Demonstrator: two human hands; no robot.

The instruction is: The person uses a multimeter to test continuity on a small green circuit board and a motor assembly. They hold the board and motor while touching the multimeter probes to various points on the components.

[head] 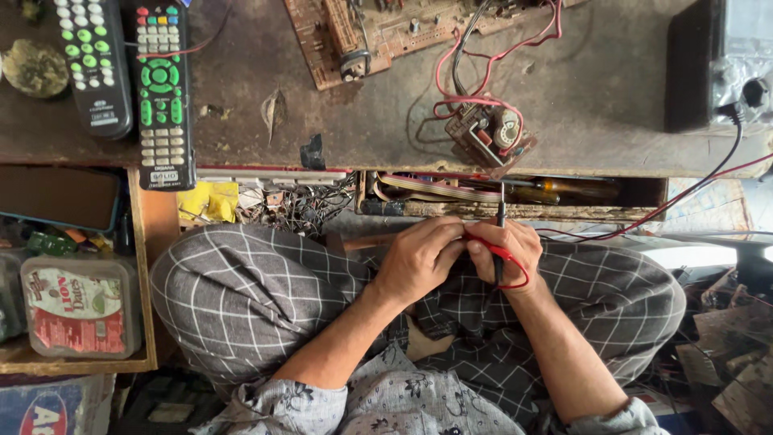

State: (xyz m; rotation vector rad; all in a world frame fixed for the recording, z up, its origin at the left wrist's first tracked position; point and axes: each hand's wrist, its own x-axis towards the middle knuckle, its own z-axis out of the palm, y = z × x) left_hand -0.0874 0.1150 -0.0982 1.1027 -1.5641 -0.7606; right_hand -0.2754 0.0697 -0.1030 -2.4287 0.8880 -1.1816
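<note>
Right hand (506,251) gripping red-wired probe (500,219) over lap, tip pointing up | left hand (419,256) closing on probe's wire beside it | advice: be steadying wrists on knees | worktop (362,121) edge, small transformer (489,135) lying above.

At twelve o'clock the brown circuit board (378,32) runs off the top edge. The left hand (419,258) and right hand (506,254) hide what their fingertips pinch. The black box (717,64) at two o'clock is cropped.

A slim black test probe (500,216) with red lead (515,262) stands upright, apparently pinched.
</note>
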